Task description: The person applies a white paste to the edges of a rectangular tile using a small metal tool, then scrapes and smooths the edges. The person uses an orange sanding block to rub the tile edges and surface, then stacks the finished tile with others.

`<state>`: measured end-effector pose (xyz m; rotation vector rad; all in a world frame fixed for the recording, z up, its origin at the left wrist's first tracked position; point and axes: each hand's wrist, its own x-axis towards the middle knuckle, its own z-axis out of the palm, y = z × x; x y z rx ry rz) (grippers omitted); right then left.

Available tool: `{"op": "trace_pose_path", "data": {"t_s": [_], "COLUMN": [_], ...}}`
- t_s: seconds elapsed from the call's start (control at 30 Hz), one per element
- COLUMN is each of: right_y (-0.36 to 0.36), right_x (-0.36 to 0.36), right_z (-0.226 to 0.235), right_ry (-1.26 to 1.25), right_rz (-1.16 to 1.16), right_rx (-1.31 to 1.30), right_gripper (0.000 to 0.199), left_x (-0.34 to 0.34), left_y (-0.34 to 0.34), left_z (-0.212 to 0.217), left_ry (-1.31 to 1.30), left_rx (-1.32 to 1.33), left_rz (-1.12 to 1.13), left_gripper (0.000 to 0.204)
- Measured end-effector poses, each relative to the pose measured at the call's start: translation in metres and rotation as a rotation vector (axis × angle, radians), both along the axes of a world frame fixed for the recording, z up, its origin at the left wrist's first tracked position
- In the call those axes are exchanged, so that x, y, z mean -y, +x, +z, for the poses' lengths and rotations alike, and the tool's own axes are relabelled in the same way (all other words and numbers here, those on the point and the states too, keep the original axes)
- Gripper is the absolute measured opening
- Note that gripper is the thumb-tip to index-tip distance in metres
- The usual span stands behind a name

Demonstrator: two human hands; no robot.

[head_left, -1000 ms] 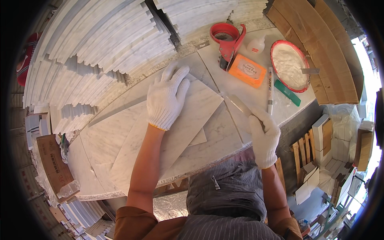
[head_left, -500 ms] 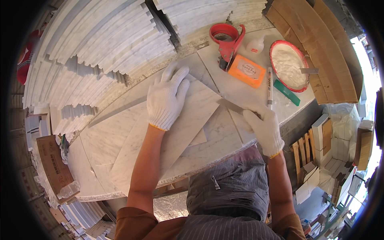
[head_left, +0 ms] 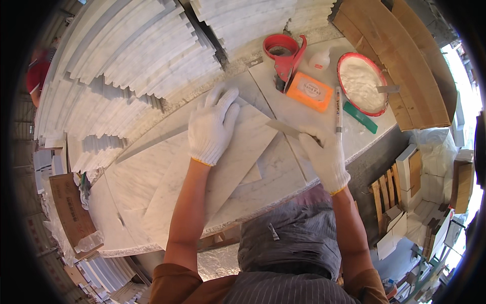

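Note:
My left hand (head_left: 210,125), in a white knit glove, lies on a pale marble tile (head_left: 242,142) with its fingers stretched toward the far edge. The tile sits at a slant over other marble pieces on the stone-topped table (head_left: 281,172). My right hand (head_left: 324,158), gloved alike, grips a flat metal blade (head_left: 283,128), perhaps a putty knife; the glove hides its handle end. The blade's tip is at the tile's right corner; whether it touches I cannot tell.
At the back right are a red tape dispenser (head_left: 286,58), a white squeeze bottle (head_left: 320,60), an orange hand pad (head_left: 310,92), a paint marker (head_left: 338,109), a green strip (head_left: 360,117) and a red-rimmed bowl of white paste (head_left: 360,83). Stacked marble tiles (head_left: 131,50) rise behind; cardboard (head_left: 405,66) stands right.
My right hand has moved left with the blade, whose tip has shifted left over the tile's corner. My left hand stays on the tile.

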<state>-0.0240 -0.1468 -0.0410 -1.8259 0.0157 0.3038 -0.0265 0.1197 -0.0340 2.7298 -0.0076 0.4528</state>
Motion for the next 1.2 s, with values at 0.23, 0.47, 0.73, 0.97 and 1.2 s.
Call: {"op": "trace_pose_path", "data": {"t_s": [0.23, 0.47, 0.73, 0.97, 1.2], "right_y": [-0.038, -0.062, -0.075, -0.078, -0.076], "right_x": [0.053, 0.065, 0.083, 0.105, 0.117], "right_z": [0.008, 0.006, 0.004, -0.001, -0.006], "right_ry": [0.092, 0.239, 0.282, 0.443, 0.460], "right_rz": [-0.154, -0.209, -0.280, -0.340, -0.354], "right_rx": [-0.199, -0.244, -0.285, -0.363, -0.314], "right_gripper": [0.022, 0.026, 0.028, 0.027, 0.025], "left_x": [-0.001, -0.003, 0.000, 0.039, 0.105], "left_y": [-0.001, -0.001, -0.001, 0.022, 0.112], "left_z": [-0.001, -0.006, -0.003, 0.019, 0.051], "left_ry": [-0.007, 0.095, 0.178, 0.072, 0.165], "left_rx": [0.009, 0.086, 0.114, 0.210, 0.199], "left_rz": [-0.002, -0.019, -0.044, -0.086, -0.316], "left_gripper": [0.031, 0.031, 0.030, 0.028, 0.039]}}
